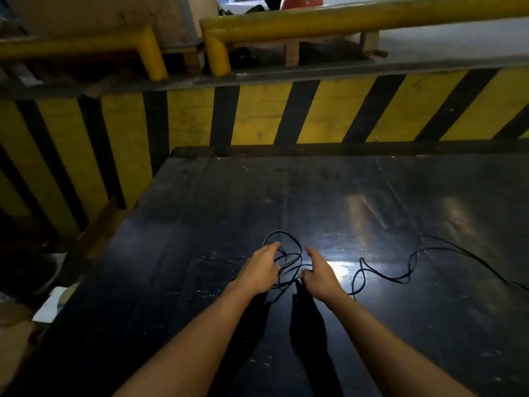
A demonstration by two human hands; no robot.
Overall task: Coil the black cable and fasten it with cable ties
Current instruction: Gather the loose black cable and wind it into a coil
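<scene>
A thin black cable (380, 275) lies on the dark table (200, 213). Several loose loops of it are bunched between my two hands, and the rest snakes off to the right edge of the view. My left hand (259, 272) rests on the left side of the bunch with its fingers curled around some loops. My right hand (319, 273) is on the bunch's right side, its thumb and fingers pinching the cable where the loops meet. No cable ties are visible.
A yellow-and-black striped barrier (257, 116) stands behind the table, with yellow pipe rails (343, 20) above it. Cardboard and white scraps (48, 306) lie on the floor at the left. A bright glare spot (342, 270) sits on the table beside my right hand.
</scene>
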